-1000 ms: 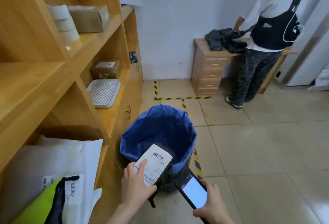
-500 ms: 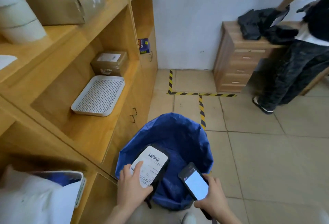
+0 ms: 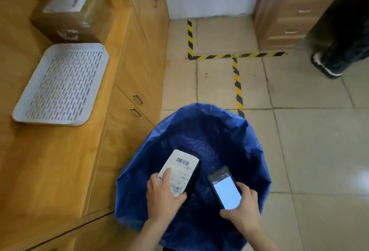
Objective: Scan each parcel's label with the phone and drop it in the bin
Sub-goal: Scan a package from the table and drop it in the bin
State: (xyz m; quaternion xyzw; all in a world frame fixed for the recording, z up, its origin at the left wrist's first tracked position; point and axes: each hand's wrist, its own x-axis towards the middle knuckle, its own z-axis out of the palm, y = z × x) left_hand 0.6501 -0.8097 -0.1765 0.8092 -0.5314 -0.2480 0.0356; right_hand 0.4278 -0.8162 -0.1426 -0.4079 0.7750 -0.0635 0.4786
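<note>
Item one, parcel: dark pouch, white label facing up, barcode at its far end. I am holding it in the left hand, thumb lying flat on the label, the other fingers going underneath, hidden. It is hanging over the near left part of the bin, inside the rim, with its long axis running away from me and leaning slightly right. Item two, phone: I am gripping it in the right hand, fingers wrapping its edges, lit face up, just right of the parcel and apart from it. I am judging the drop to be the left hand's job: the bin is lying directly below the parcel.
</note>
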